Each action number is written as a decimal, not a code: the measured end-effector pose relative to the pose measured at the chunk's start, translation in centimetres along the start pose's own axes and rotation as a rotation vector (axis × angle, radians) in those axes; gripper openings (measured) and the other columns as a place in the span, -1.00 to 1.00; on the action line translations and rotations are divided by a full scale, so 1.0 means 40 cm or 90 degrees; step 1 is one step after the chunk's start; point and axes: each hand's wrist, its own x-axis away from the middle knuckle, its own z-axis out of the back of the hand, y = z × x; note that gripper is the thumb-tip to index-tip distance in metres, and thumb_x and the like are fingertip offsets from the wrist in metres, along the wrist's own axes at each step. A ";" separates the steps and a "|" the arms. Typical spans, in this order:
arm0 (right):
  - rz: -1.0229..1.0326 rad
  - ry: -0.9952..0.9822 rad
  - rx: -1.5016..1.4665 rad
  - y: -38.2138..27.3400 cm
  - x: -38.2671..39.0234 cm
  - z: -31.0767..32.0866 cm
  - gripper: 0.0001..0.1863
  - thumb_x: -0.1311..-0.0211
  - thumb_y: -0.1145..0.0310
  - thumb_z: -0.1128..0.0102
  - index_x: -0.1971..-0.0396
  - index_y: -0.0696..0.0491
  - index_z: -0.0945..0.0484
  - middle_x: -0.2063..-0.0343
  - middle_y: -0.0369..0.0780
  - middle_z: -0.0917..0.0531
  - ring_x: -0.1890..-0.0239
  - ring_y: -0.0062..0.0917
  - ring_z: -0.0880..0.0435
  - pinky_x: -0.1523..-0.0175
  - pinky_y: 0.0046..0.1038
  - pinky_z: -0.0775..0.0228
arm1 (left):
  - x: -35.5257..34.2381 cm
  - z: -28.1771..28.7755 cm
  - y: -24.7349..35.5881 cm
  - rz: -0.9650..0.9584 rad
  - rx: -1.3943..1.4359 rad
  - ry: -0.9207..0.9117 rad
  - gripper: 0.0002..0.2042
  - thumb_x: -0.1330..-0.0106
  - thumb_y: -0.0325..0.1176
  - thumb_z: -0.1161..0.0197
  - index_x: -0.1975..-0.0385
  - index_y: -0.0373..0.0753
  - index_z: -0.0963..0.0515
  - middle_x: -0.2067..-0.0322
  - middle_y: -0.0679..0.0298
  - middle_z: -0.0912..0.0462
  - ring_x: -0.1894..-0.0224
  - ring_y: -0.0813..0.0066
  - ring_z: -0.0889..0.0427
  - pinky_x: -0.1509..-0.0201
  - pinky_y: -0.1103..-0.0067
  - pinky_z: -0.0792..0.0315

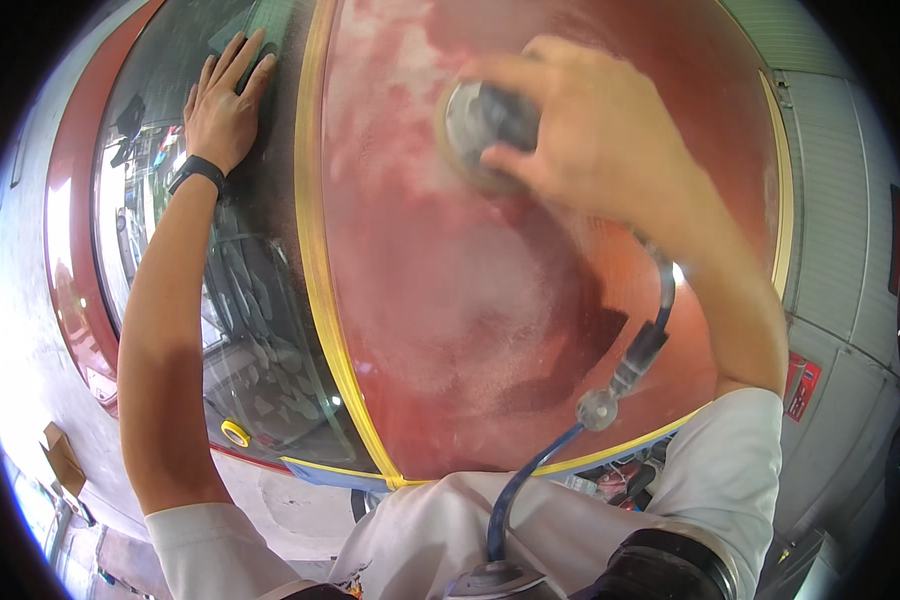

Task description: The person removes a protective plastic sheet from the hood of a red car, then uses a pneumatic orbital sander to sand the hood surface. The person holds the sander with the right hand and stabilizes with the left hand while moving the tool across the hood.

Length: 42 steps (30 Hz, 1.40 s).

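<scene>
My right hand [605, 130] is wrapped round an air sander [467, 125], its round pad against the dull red car panel [440, 330]. Both hand and sander are slightly smeared by motion. Pale, scuffed patches and dust mark the paint around the pad. From beneath my right wrist a blue air hose [535, 460] with a metal fitting [597, 408] hangs over the panel toward my body. My left hand [222, 115] lies flat on the dark car window glass [255, 290], fingers apart, a black band on its wrist. Yellow masking tape [315, 235] runs between glass and panel.
A small roll of yellow tape [235, 432] rests on the lower glass. Blue masking film [330, 477] and yellow tape edge the near side. An opened cardboard box [62, 458] stands at lower left. Grey wall panels [835, 200] with a red sign [802, 387] are on the right.
</scene>
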 end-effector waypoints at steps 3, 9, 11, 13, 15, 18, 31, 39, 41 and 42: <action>-0.072 0.029 -0.034 0.096 -0.088 0.031 -0.42 -0.10 0.19 -0.65 -0.18 -0.08 -0.80 0.12 -0.04 -0.85 0.06 -0.10 -0.86 -0.15 -0.16 -0.70 | 0.005 0.011 0.019 0.056 0.023 -0.003 -0.43 -0.77 0.25 0.08 -0.71 0.43 -0.32 -0.74 0.47 -0.28 -0.80 0.13 -0.14 -0.84 0.11 0.02; -0.105 0.006 -0.033 0.143 -0.123 0.069 -0.40 -0.06 0.19 -0.67 -0.16 -0.03 -0.79 0.09 0.00 -0.87 0.03 -0.11 -0.88 -0.17 -0.18 -0.72 | 0.007 0.030 0.042 0.091 0.082 -0.003 -0.38 -0.71 0.33 0.03 -0.70 0.42 -0.35 -0.74 0.45 -0.28 -0.80 0.10 -0.13 -0.83 0.04 0.06; -0.039 0.008 -0.049 0.084 -0.077 0.045 -0.44 -0.11 0.22 -0.65 -0.17 -0.06 -0.79 0.12 -0.06 -0.85 0.05 -0.14 -0.88 -0.14 -0.16 -0.71 | 0.007 0.024 0.037 0.075 0.080 0.006 -0.39 -0.72 0.32 0.03 -0.70 0.42 -0.36 -0.74 0.45 -0.28 -0.79 0.09 -0.13 -0.83 0.04 0.06; 0.019 -0.014 0.020 0.021 -0.022 0.018 -0.41 -0.16 0.20 -0.67 -0.24 -0.18 -0.77 0.16 -0.11 -0.75 0.07 -0.10 -0.84 -0.01 -0.09 -0.69 | 0.006 0.015 0.026 0.054 0.063 0.007 -0.40 -0.73 0.32 0.04 -0.69 0.42 -0.36 -0.74 0.45 -0.28 -0.79 0.08 -0.14 -0.83 0.04 0.05; 0.060 -0.046 0.001 -0.032 0.021 -0.007 -0.38 -0.15 0.17 -0.68 -0.27 -0.22 -0.76 0.16 -0.11 -0.73 0.09 -0.05 -0.80 0.02 -0.08 -0.67 | 0.006 0.009 0.016 0.038 0.043 0.007 -0.40 -0.73 0.32 0.05 -0.69 0.42 -0.36 -0.74 0.45 -0.28 -0.79 0.07 -0.15 -0.83 0.04 0.04; 0.092 0.003 0.019 -0.022 -0.009 -0.007 -0.39 -0.12 0.21 -0.67 -0.25 -0.15 -0.76 0.14 -0.09 -0.79 0.09 -0.08 -0.83 -0.03 -0.12 -0.69 | 0.005 0.012 0.012 0.035 0.025 -0.004 -0.40 -0.74 0.31 0.05 -0.69 0.41 -0.36 -0.75 0.46 -0.27 -0.79 0.07 -0.15 -0.83 0.04 0.04; -0.062 -0.026 -0.088 0.084 -0.090 0.041 -0.41 -0.06 0.26 -0.65 -0.17 -0.02 -0.79 0.10 -0.02 -0.85 0.06 -0.09 -0.86 -0.13 -0.19 -0.70 | 0.007 0.038 0.048 0.084 0.040 -0.013 -0.40 -0.75 0.29 0.06 -0.71 0.40 -0.33 -0.74 0.46 -0.28 -0.80 0.11 -0.12 -0.85 0.12 0.05; 0.124 -0.274 -0.041 -0.167 0.105 0.008 -0.42 -0.18 0.23 -0.61 -0.25 -0.29 -0.72 -0.06 -0.03 -0.71 0.20 0.00 -0.87 0.10 -0.02 -0.76 | 0.005 0.044 0.045 0.105 0.069 -0.037 -0.36 -0.71 0.35 0.06 -0.71 0.39 -0.33 -0.76 0.44 -0.25 -0.81 0.09 -0.10 -0.84 0.05 0.08; 0.101 -0.212 -0.020 -0.140 0.077 0.007 -0.42 -0.16 0.23 -0.62 -0.24 -0.26 -0.72 -0.02 -0.05 -0.72 0.19 -0.02 -0.87 0.08 -0.02 -0.75 | 0.006 0.044 0.044 0.101 0.072 -0.036 -0.37 -0.72 0.34 0.06 -0.71 0.40 -0.33 -0.75 0.45 -0.25 -0.81 0.09 -0.10 -0.84 0.05 0.08; 0.101 -0.171 -0.020 -0.110 0.056 0.008 -0.41 -0.15 0.23 -0.63 -0.24 -0.25 -0.73 0.00 -0.05 -0.72 0.19 -0.02 -0.87 0.07 -0.02 -0.74 | 0.005 0.044 0.044 0.095 0.075 -0.034 -0.37 -0.72 0.33 0.06 -0.71 0.39 -0.33 -0.75 0.45 -0.25 -0.81 0.09 -0.10 -0.84 0.06 0.08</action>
